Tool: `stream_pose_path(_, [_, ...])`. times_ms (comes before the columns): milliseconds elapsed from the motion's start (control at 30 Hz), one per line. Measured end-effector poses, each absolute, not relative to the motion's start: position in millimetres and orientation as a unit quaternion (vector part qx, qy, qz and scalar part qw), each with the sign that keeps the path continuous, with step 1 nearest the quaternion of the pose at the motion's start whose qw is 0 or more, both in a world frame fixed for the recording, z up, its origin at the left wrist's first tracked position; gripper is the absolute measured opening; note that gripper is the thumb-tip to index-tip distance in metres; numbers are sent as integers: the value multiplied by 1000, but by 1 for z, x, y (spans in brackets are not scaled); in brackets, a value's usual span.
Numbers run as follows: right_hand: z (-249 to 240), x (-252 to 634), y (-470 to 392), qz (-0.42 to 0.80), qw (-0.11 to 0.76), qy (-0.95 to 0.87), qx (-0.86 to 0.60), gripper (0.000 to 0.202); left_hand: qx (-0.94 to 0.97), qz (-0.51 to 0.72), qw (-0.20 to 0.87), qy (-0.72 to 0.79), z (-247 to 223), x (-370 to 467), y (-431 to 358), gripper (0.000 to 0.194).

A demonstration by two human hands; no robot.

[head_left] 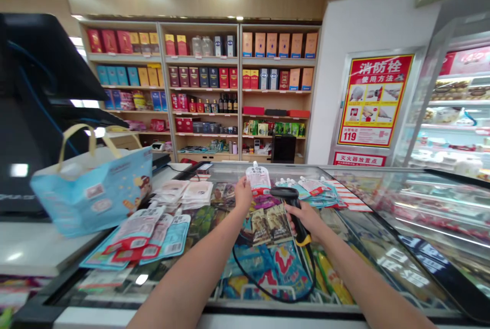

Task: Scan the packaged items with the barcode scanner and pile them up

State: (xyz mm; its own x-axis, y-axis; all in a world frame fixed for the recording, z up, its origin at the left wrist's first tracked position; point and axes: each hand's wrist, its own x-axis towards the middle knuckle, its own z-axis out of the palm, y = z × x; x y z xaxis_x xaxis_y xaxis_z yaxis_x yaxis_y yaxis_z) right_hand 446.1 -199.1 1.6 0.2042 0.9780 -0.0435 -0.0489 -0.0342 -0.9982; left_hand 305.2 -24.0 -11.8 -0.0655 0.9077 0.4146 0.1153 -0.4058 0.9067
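My left hand [243, 195] is closed on the left edge of a white and red spouted pouch [259, 178], held upright above the freezer's glass top. A black and yellow barcode scanner [293, 206] is in my right hand [306, 218], its head pointing left at the pouch. From the scanner's grip a black cable loops down over the glass. Several spouted pouches [164, 232], blue and red, lie overlapped at the left. Another pile of blue pouches [317, 192] rests at the right, beyond the scanner. White flat packets [197, 194] sit left of my left hand.
A blue carrier bag [103, 191] stands on the white counter [23, 247] at the left, beside a black checkout terminal [30, 89]. Packaged goods show under the freezer glass [367, 237]. Shelves [202, 58] of boxes line the back wall; a lit display fridge [455, 94] is at right.
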Motion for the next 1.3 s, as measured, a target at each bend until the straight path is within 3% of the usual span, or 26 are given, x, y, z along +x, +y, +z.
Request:
stream_pose_path(200, [11, 390, -193, 510, 508, -457, -523, 34, 655, 519, 302, 459, 5, 207, -41, 27])
stream_pose_path(567, [17, 294, -163, 551, 445, -515, -483, 29, 660, 406, 115, 621, 13, 56, -66, 32])
stream_pose_path(1100, [17, 248, -147, 586, 392, -523, -478, 19, 709, 197, -34, 677, 14, 29, -81, 39])
stream_pose_path(1300, [17, 263, -146, 579, 417, -510, -481, 21, 722, 239, -37, 648, 27, 54, -85, 37])
